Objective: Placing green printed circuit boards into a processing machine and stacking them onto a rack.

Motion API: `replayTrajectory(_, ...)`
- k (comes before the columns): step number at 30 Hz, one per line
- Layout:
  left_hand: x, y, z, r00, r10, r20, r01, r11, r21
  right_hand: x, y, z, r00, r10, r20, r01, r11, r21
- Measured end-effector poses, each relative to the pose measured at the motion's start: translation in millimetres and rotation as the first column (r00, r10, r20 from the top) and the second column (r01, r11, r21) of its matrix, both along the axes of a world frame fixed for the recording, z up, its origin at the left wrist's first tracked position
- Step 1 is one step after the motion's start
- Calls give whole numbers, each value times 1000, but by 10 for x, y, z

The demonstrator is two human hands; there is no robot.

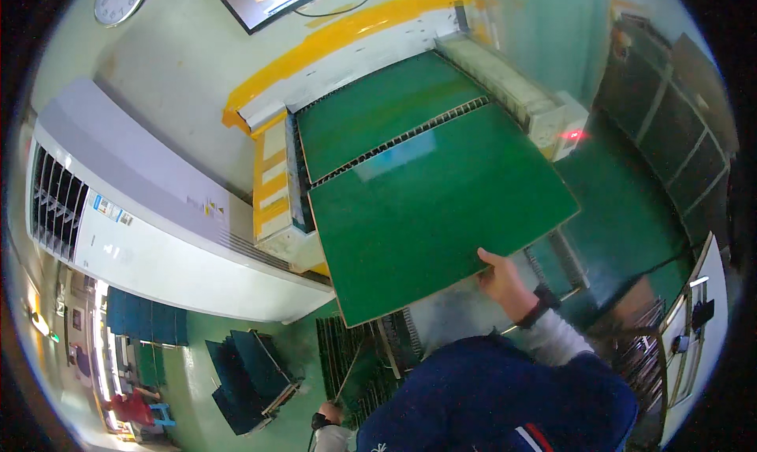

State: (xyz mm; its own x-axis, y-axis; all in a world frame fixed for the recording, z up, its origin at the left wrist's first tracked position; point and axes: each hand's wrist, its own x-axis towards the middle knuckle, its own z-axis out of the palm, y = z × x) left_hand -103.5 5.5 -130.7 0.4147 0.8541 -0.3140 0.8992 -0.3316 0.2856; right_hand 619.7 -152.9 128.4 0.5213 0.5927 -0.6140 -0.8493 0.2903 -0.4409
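A large green flat board (441, 215) lies on the conveyor in front of me, its near edge jutting out toward me. My right hand (502, 282) grips that near edge, thumb on top and the other fingers hidden underneath. Low on the left, my left hand (331, 412) is closed at the end of a thin pale strip, perhaps a board's edge; what it holds is too small to make out. Beside it stands a rack (347, 365) filled with several upright dark green boards.
Beyond the large board, another green board (386, 97) lies on the conveyor between side rails. A white air conditioner (181, 207) stands at the left. Dark panels sit on a floor rack (248, 377). At right are a framed panel (666, 128) and a rack of thin pieces (643, 353).
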Motion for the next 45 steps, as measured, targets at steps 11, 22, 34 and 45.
replayTrajectory(11, 714, 31, 756, 988, 21, -155, -63, 961, -271, 110, 67, 147, 996, 54, 75, -55, 998, 13)
replayTrajectory(22, 918, 13, 783, 947, -9, -320, -58, 978, -199, 197, 236, 107, 986, 86, 141, -89, 996, 18)
replayTrajectory(34, 1134, 11, 1018, 947, 17, -321, -97, 968, -233, 318, 331, 148, 975, 93, 201, -106, 993, 53)
replayTrajectory(45, 973, -23, 946, 944, 8, -330, -91, 967, -239, 299, 504, 325, 981, 92, 173, -98, 995, 26)
